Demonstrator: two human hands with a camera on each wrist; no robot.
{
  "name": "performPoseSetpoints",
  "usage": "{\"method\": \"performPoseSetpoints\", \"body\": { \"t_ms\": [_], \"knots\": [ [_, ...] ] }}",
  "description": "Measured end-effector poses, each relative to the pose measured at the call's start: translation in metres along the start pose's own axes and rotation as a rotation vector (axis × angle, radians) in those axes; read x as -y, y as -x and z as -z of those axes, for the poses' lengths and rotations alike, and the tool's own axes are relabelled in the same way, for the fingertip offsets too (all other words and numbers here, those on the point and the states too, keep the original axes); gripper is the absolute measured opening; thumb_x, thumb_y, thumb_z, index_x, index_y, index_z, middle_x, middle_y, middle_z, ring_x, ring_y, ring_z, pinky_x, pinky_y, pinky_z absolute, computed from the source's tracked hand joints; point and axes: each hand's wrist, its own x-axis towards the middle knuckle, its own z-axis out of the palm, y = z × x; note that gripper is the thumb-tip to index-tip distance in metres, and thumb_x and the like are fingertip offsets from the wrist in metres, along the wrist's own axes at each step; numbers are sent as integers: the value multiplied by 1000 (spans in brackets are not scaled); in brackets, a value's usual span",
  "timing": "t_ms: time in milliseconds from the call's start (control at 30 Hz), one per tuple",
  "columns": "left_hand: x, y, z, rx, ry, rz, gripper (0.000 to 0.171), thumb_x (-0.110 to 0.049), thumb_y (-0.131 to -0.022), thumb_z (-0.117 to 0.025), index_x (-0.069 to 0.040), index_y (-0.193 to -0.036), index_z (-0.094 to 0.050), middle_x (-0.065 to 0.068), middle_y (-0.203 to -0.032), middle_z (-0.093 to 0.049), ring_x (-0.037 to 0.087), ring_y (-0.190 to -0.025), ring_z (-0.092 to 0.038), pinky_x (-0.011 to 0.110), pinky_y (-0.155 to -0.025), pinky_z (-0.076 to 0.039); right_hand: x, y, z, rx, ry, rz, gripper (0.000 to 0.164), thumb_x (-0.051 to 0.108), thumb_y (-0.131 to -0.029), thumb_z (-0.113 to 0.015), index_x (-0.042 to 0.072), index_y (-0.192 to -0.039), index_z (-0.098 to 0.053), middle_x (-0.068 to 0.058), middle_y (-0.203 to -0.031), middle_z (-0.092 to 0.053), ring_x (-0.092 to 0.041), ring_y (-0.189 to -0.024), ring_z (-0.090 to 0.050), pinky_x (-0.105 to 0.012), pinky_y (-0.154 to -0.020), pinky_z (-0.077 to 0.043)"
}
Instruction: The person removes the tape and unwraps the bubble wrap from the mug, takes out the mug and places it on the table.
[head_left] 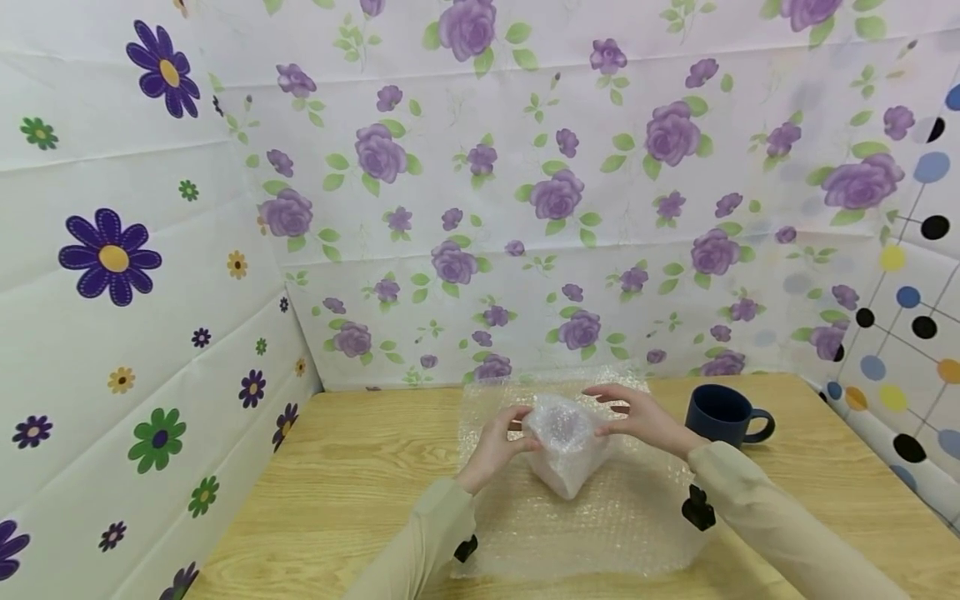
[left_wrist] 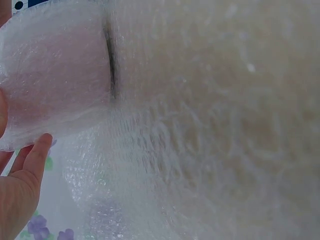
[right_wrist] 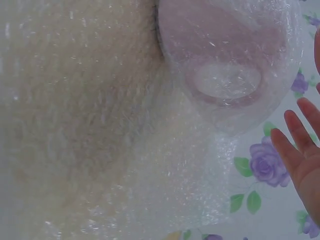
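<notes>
A pink mug [right_wrist: 225,37] wrapped in bubble wrap stands on a flat bubble wrap sheet [head_left: 577,533]. Its ring handle [right_wrist: 227,103] shows through the plastic in the right wrist view. My left hand [head_left: 491,450] holds the wrapped mug's left side between thumb and bent fingers. In the left wrist view, fingertips of that hand [left_wrist: 20,195] lie against the wrap. At the mug's right side is my right hand [head_left: 637,415], its fingers spread and loosely bent. The right wrist view shows this hand [right_wrist: 306,165] with its visible fingers apart from the wrap.
A dark blue mug [head_left: 723,412] stands on the wooden table [head_left: 360,467] beyond my right wrist, handle to the right. Flowered cloth [head_left: 465,208] hangs behind the table, with patterned cloth on both sides.
</notes>
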Motion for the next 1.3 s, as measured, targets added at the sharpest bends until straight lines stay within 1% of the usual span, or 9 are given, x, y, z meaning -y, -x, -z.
{"method": "performPoseSetpoints", "body": {
  "t_ms": [167, 233, 400, 633, 833, 900, 1000, 1133, 1300],
  "knots": [
    [0, -1, 0, 1, -10, 13, 52, -6, -74, -73, 4, -120, -51, 14, -109, -53, 28, -94, -54, 27, -74, -48, 2, -7, -3, 47, 19, -1, 60, 21, -75, -74, 4, -127, -49, -16, -126, -47, -39, -110, -43, -56, -90, -34],
    [-1, -1, 0, 3, -6, 17, 53, -7, -74, -74, 4, -120, -51, 13, -109, -54, 27, -95, -54, 27, -75, -48, 3, -8, -5, 69, 20, -3, 61, 21, -75, -74, 3, -127, -48, -16, -127, -46, -38, -110, -44, -56, -90, -33],
    [-1, -2, -2, 2, 4, 5, 51, -6, -74, -73, 3, -120, -51, 13, -109, -54, 28, -95, -54, 36, -78, -48, 3, -10, -9, 112, 1, 1, 66, 22, -74, -75, 0, -129, -45, -16, -129, -44, -39, -114, -40, -58, -92, -30],
    [-2, 0, -3, 11, -4, 14, 52, -5, -74, -73, 3, -120, -51, 13, -108, -54, 27, -95, -54, 28, -76, -48, 5, -10, -12, 123, 34, -5, 67, 24, -73, -75, -2, -128, -46, -18, -128, -45, -37, -116, -39, -55, -91, -32],
    [-2, 1, -2, 14, 6, 5, 52, -7, -76, -72, 4, -121, -50, 15, -110, -53, 29, -96, -53, 30, -78, -47, 9, -10, -12, 147, 67, -30, 67, 26, -74, -74, -1, -128, -47, -19, -130, -42, -37, -118, -37, -53, -92, -33],
    [-2, 3, 0, 13, 30, -1, 54, -8, -76, -72, 6, -122, -48, 16, -110, -53, 31, -97, -52, 32, -78, -48, 9, -10, -12, 152, 71, -34, 67, 26, -73, -74, -1, -128, -48, -19, -130, -42, -37, -118, -37, -53, -92, -33],
    [0, 4, 6, -14, 55, -3, 54, -5, -75, -72, 8, -121, -47, 18, -108, -53, 35, -97, -52, 34, -76, -48, 9, -11, -13, 150, 80, -34, 66, 27, -73, -75, 0, -128, -49, -18, -129, -44, -36, -118, -38, -51, -92, -34],
    [1, 4, 16, -63, 43, -22, 50, -2, -74, -72, 8, -118, -49, 21, -105, -55, 40, -95, -52, 32, -73, -49, 8, -13, -13, 140, 97, -27, 66, 28, -72, -75, 1, -127, -50, -16, -129, -45, -34, -117, -39, -48, -92, -36],
    [-2, 6, 24, -80, 31, -70, 41, -1, -76, -70, 5, -112, -53, 22, -101, -55, 41, -90, -53, 27, -70, -50, 6, -13, -13, 140, 86, -24, 67, 28, -72, -75, 1, -127, -49, -16, -129, -45, -33, -117, -39, -48, -92, -36]
  ]
}}
